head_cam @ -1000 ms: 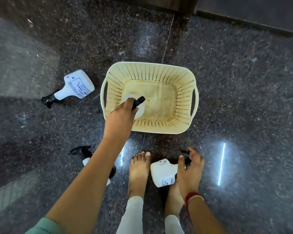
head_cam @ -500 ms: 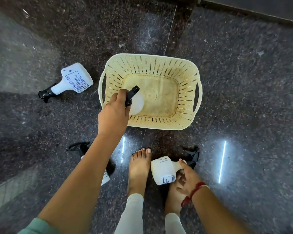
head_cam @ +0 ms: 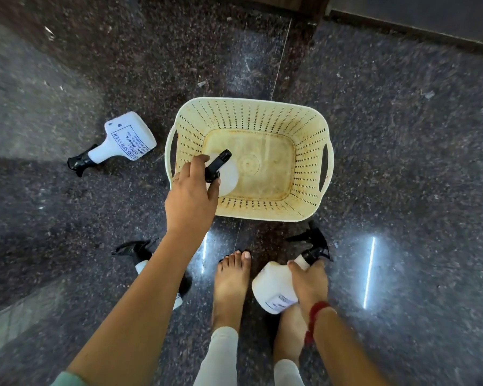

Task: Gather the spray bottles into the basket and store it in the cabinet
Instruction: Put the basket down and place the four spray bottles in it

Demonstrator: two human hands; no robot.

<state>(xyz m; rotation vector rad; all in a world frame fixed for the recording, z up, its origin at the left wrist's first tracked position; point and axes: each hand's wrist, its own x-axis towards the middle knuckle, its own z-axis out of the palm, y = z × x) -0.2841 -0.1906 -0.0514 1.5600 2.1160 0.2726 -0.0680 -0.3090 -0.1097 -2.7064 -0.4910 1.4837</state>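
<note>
Left hand (head_cam: 191, 195) clamped on bottle (head_cam: 227, 176) neck, inside basket (head_cam: 313, 118) near its left wall. Right hand (head_cam: 308, 280) wrapped on second bottle (head_cam: 273, 288) by feet. Probably light, slick plastic; neck grip best.

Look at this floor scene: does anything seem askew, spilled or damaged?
Two spray bottles lie tipped on the floor: one left of the basket, labelled, one under the left forearm. The basket's bottom looks stained. No spill visible.

The perforated plastic basket (head_cam: 313, 129) looks matt and stained, standing on glossy speckled stone floor (head_cam: 402, 162).
</note>
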